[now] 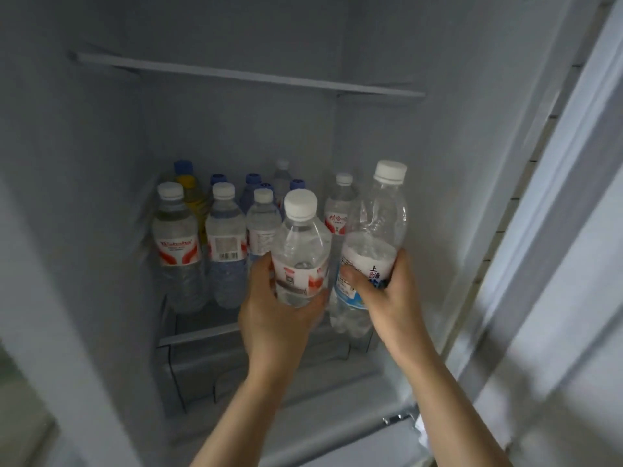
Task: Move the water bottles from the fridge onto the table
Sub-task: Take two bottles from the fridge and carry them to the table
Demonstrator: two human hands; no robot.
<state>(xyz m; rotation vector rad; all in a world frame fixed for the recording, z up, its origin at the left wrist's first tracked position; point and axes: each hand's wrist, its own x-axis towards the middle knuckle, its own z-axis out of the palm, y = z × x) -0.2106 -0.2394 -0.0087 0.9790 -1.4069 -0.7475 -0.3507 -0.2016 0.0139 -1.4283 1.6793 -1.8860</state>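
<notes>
Inside an open fridge, a person's left hand wraps around the labelled middle of a clear water bottle, while the right hand grips a taller bottle just to its right, both at the near edge of the shelf. About ten more bottles stand behind and to the left. Full, smooth and probably slippery, they look heavy enough to favour a firm mid-body grip.

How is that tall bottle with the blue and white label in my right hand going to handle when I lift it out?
The tall bottle looks only partly full, so probably light. Its thin clear plastic may dent under your right hand. Being tall and narrow, it could tip when set down.
</notes>
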